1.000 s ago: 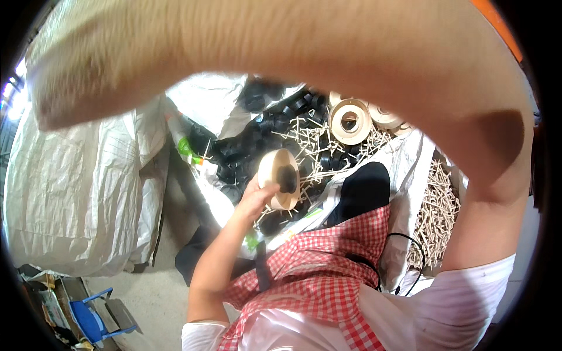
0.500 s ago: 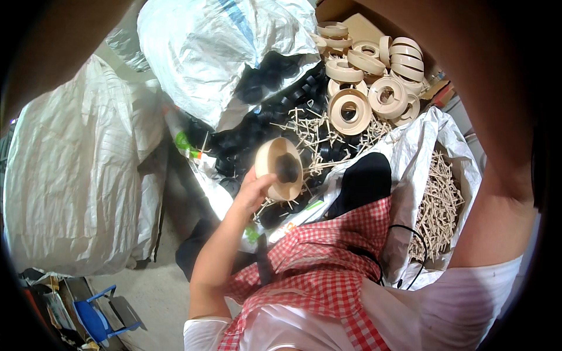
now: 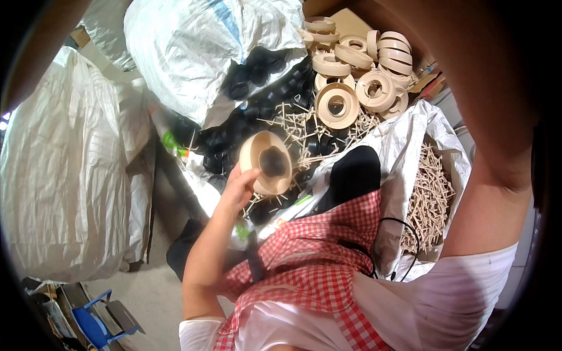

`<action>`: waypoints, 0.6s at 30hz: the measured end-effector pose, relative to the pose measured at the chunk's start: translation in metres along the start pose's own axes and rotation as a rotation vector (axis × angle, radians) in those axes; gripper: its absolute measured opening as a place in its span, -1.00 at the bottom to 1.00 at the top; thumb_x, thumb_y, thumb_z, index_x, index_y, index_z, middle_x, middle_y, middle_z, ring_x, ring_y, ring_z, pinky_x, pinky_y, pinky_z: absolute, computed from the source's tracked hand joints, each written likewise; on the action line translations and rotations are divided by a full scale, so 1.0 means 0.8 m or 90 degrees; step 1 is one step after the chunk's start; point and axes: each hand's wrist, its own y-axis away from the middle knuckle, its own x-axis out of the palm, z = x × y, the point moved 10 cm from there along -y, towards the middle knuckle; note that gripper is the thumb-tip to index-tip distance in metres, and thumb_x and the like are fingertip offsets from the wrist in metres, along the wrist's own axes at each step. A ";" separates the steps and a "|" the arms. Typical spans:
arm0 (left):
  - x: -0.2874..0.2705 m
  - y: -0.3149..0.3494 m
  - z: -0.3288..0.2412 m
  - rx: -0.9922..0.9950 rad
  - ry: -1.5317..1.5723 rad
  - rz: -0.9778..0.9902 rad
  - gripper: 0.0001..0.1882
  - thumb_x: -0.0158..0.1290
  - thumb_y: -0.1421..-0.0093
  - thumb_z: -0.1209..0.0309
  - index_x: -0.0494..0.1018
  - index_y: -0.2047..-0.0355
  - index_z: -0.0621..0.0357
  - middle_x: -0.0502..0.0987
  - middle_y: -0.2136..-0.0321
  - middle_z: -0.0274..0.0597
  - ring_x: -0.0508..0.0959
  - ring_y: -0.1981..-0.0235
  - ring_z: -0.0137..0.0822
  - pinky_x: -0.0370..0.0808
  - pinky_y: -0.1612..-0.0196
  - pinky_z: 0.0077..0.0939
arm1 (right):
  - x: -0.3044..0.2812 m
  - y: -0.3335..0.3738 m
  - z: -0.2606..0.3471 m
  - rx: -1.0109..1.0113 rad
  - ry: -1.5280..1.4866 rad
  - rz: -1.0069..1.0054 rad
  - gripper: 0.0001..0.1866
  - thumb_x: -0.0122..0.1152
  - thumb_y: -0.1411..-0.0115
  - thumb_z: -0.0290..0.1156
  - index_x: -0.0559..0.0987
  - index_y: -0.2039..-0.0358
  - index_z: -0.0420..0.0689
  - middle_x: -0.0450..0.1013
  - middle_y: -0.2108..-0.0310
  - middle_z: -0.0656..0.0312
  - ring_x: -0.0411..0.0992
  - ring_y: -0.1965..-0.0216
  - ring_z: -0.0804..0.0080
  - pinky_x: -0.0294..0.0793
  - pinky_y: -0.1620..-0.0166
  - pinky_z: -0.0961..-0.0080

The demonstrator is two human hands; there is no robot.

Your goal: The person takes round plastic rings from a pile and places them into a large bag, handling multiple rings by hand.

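My left hand (image 3: 239,186) grips a beige plastic ring-shaped part (image 3: 250,153) by its near left rim, thumb on the inner side. The ring is tilted, with its wide round hole facing me, above a heap of black plastic parts (image 3: 222,143) and thin beige sticks (image 3: 304,130). My right arm (image 3: 492,213) is raised along the right side and passes out at the top; its hand is not in view. Several similar beige rings (image 3: 331,65) lie piled beyond the sticks.
A white sack (image 3: 175,58) stands at the back, spilling black parts. Another big white sack (image 3: 70,175) is on the left. An open white bag (image 3: 404,131) on the right holds many beige sticks (image 3: 430,205). A blue-framed stool (image 3: 93,322) stands lower left.
The whole view has shifted slightly, so things appear a little further left and up. My left hand keeps its hold on the beige ring, which stays tilted much as before.
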 end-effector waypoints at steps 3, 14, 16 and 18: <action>0.002 -0.001 -0.003 0.007 0.002 0.007 -0.39 0.09 -0.04 0.41 0.19 -0.13 0.16 0.41 0.03 -0.19 0.45 0.03 -0.28 0.41 -0.03 -0.28 | 0.000 -0.003 0.002 -0.006 -0.005 -0.005 -0.84 0.11 -0.04 -0.42 0.46 0.34 -0.14 0.46 0.49 0.16 0.44 0.49 0.17 0.43 0.42 0.26; 0.006 0.003 -0.007 0.005 -0.004 -0.012 -0.37 0.08 -0.04 0.42 0.17 -0.14 0.18 0.39 0.00 -0.16 0.43 0.01 -0.26 0.38 -0.08 -0.28 | 0.004 -0.019 0.003 -0.033 -0.015 -0.028 -0.87 0.10 -0.07 -0.40 0.46 0.36 -0.14 0.47 0.52 0.17 0.45 0.52 0.16 0.43 0.45 0.24; 0.007 0.003 -0.006 0.003 -0.001 -0.009 -0.37 0.09 -0.04 0.42 0.17 -0.14 0.17 0.39 0.01 -0.16 0.43 0.01 -0.27 0.38 -0.07 -0.29 | 0.007 -0.023 0.002 -0.038 -0.017 -0.036 -0.87 0.09 -0.07 -0.40 0.46 0.36 -0.14 0.47 0.52 0.17 0.45 0.53 0.16 0.43 0.45 0.24; 0.007 0.001 -0.005 0.007 0.001 -0.004 -0.38 0.09 -0.04 0.42 0.18 -0.13 0.17 0.39 0.01 -0.17 0.44 0.01 -0.27 0.39 -0.07 -0.29 | 0.010 -0.027 0.001 -0.045 -0.020 -0.043 -0.87 0.09 -0.08 -0.39 0.46 0.36 -0.14 0.47 0.53 0.17 0.45 0.53 0.16 0.43 0.46 0.24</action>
